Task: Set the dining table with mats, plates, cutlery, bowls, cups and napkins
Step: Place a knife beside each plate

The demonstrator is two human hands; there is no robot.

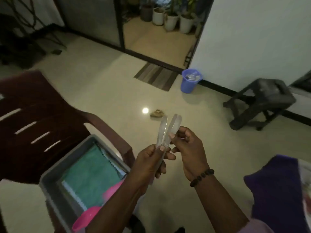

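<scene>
- Two clear plastic cutlery pieces [165,130], pale and see-through, cross in a V.
- Left hand [149,163] pinches one piece.
- Right hand [188,148] pinches the other.

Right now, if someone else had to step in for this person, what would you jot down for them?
Left hand pinches a clear plastic knife by its handle. Right hand pinches a second clear piece, apparently a fork. Both are held up over the floor. The grey tub on the chair holds a green mat and pink items. No laid table is in view, so all the setting is apparently left.
</scene>
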